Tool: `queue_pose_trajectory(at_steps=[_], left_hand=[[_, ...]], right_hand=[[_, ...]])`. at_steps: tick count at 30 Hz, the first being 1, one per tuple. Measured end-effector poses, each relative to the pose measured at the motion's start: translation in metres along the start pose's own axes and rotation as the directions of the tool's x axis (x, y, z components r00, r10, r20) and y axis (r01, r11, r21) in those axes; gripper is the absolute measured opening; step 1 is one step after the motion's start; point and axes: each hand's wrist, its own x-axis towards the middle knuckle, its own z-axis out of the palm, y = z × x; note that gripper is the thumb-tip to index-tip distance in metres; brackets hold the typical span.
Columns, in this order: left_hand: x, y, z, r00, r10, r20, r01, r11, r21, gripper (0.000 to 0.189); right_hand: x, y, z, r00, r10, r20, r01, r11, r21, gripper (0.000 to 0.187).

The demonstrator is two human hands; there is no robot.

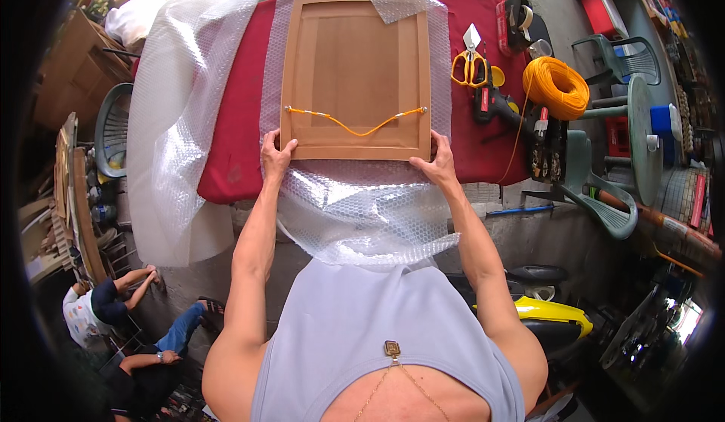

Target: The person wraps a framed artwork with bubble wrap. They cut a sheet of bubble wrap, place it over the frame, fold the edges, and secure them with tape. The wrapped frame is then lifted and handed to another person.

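A brown picture frame [357, 153], seen from its back, lies on bubble wrap [362, 212] over a red cloth-covered table [238, 116]. An orange cord [362, 134] hangs in a shallow curve between two metal fixings on the frame's sides. My left hand [277, 153] grips the near left corner, thumb on top. The near right corner is in my right hand [436, 159], its thumb also on the edge. One flap of wrap overlaps the frame's far right corner, and the wrap's near end hangs over the table edge against my shirt.
More bubble wrap [175, 110] drapes over the table's left side. On the right lie yellow-handled scissors [469, 68], a cordless drill [493, 102], a tape dispenser [518, 20] and a coil of orange cord [556, 88]. Green plastic chairs [595, 190] stand beyond. Two people sit at lower left.
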Motion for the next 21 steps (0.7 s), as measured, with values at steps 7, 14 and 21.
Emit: queue_pose_trajectory(at_steps=[7, 14, 21], left_hand=[[-0.004, -0.007, -0.004, 1.0, -0.01, 0.008, 0.011, 0.986, -0.166, 0.039], [-0.004, -0.009, -0.014, 0.996, -0.004, 0.094, 0.023, 0.978, -0.208, 0.034], [-0.006, -0.002, -0.018, 0.989, -0.021, 0.149, 0.055, 0.971, -0.232, 0.033]], right_hand=[[0.003, -0.001, 0.006, 0.976, 0.19, -0.106, -0.168, 0.968, 0.187, 0.048], [-0.001, 0.002, 0.003, 0.976, 0.197, -0.096, -0.172, 0.96, 0.221, 0.038], [-0.007, 0.009, 0.002, 0.977, 0.176, -0.119, -0.153, 0.972, 0.178, 0.036]])
